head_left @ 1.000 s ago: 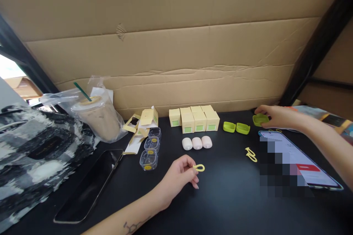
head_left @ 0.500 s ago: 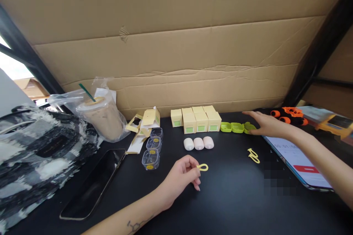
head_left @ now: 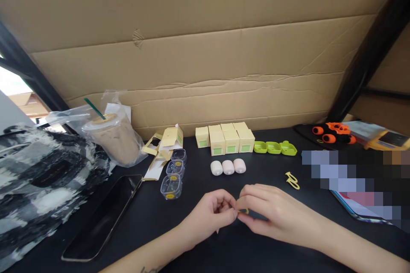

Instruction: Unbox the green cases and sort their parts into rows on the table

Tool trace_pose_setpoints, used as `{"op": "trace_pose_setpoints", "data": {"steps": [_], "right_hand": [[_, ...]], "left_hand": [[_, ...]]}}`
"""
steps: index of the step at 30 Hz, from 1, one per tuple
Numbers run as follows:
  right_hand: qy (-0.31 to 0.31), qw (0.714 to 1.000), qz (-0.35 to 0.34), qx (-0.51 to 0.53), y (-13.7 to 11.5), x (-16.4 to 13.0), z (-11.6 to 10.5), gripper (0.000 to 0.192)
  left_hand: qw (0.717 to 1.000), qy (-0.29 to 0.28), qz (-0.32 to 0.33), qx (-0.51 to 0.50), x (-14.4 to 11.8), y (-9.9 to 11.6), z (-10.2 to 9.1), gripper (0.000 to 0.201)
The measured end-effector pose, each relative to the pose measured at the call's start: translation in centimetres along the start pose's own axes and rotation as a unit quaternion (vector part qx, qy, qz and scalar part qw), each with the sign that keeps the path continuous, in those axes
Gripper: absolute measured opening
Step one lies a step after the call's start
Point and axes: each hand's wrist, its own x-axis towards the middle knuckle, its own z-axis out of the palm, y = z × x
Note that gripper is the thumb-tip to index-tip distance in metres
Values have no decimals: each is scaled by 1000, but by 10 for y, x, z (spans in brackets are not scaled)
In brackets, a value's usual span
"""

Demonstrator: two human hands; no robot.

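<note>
Head view: both hands now meet at table centre, over the black table (head_left: 275, 243).
Change, R hand: 0.5 s ago it lay flat by the green trays at the back right; now pulled in to centre, facing the L hand.
Change, trays: green trays (head_left: 274, 148) sit as a row of 3 beside the boxes, nobody touching them.
Change, L hand: barely moved; had the loop alone before, now shares it.
Meaning (my read): tray placing looks finished, work has gone two-handed on the loop.
L hand (head_left: 209, 211): fingers curled, thumb + index tips pinching the yellow loop (head_left: 245, 211).
R hand (head_left: 273, 213): palm down, fingers bent, tips nipping the same loop from the other side.
Loop pos: between the 2 sets of fingertips, mostly hidden; can't tell if it's off the table or resting on it.
Nearby: 3 pale pink pods (head_left: 228, 166) just behind the hands, spare yellow loops (head_left: 291, 180) to the right, cream boxes (head_left: 226, 137) at back, clear cups (head_left: 173, 175) to the left.
Other: phone (head_left: 101, 217) face-up at left, untouched.
</note>
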Motion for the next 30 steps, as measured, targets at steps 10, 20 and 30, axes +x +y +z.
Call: {"op": "trace_pose_setpoints", "data": {"steps": [10,20,30], "right_hand": [[-4,988,155,-16,19,-7,0,21],[-33,925,348,-148,75,-25,-15,13],[9,926,338,-171,81,-31,-20,8]], "left_hand": [[1000,10,9,-1,0,-3,4,39],[1000,6,-4,7,-1,-2,3,26],[1000,8,-8,-3,-2,-3,3,24]]}}
